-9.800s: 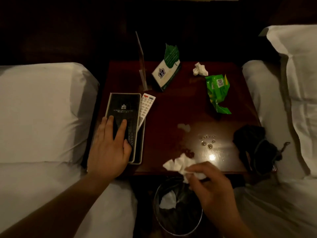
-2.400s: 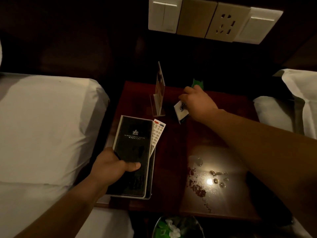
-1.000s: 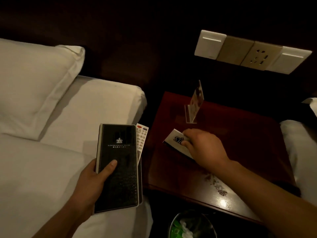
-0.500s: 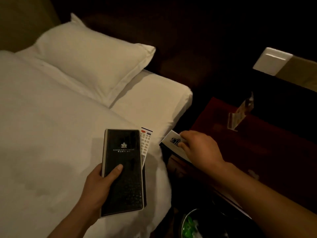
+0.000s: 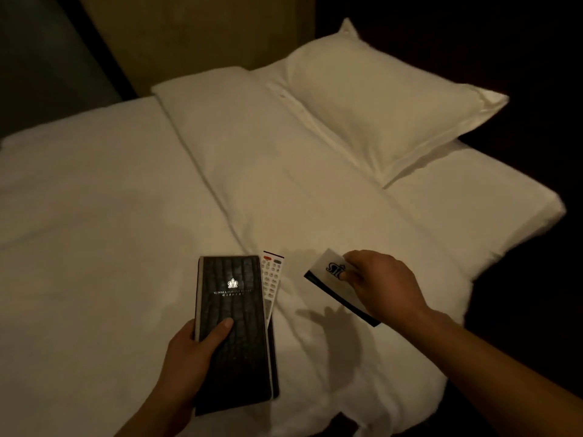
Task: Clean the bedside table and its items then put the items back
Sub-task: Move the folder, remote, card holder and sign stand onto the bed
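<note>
My left hand point(image 5: 192, 348) grips the near end of a black hotel folder point(image 5: 233, 329) with a crown logo, thumb on its cover. A white remote control point(image 5: 272, 279) sticks out from under the folder's right edge, and a tray edge shows beneath. My right hand point(image 5: 378, 285) holds a white tissue box point(image 5: 329, 280) with a dark logo and dark side, fingers curled over its far end. Both hands hover just above the white bed. The bedside table is out of view.
A white bed point(image 5: 126, 247) fills the view, its folded duvet edge point(image 5: 202, 159) running diagonally. A white pillow point(image 5: 388, 99) lies at the upper right. Dark floor or gap lies to the right of the mattress corner point(image 5: 536, 212).
I have turned left from the bedside table to the bed. Both hands carried the folder with remote and the tissue box off the table and over the duvet.
</note>
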Demonstrator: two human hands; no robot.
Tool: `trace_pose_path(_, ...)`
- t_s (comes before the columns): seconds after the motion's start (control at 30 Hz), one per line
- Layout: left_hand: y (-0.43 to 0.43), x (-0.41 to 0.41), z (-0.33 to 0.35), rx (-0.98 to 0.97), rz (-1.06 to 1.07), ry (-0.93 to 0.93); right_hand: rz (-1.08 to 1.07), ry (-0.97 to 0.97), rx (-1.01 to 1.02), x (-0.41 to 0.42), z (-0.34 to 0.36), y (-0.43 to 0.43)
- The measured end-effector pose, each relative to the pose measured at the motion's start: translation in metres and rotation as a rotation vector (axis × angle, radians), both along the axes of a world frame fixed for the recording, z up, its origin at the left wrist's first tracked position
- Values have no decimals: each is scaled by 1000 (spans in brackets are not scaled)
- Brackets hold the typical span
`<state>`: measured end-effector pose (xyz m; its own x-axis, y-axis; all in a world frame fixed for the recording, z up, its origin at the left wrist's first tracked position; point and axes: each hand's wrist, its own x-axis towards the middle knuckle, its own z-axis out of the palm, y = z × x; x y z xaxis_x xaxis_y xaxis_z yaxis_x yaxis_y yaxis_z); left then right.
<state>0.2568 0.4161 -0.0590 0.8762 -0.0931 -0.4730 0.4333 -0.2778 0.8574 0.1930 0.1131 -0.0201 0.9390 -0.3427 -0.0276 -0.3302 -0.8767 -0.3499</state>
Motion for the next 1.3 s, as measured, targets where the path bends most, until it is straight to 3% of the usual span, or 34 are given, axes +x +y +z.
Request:
trace_pose_path(0.23, 135, 40, -8, -2, 214, 22, 209, 31, 17, 102, -12, 129)
trace_pose_path(0.53, 251, 99, -31, -11, 370, 56, 378, 157, -143, 197, -27, 228)
trace_pose_path(1.03, 302, 223, -85, -41, 460, 89, 283, 190, -112, 291, -79, 288)
trace_pose_path(1.13, 302, 229, -87, 49, 421, 47, 248, 149, -93, 294, -80, 293)
trace_pose_path(1.3, 298, 222, -77, 555, 245, -204, 287, 15, -172, 285, -78, 291)
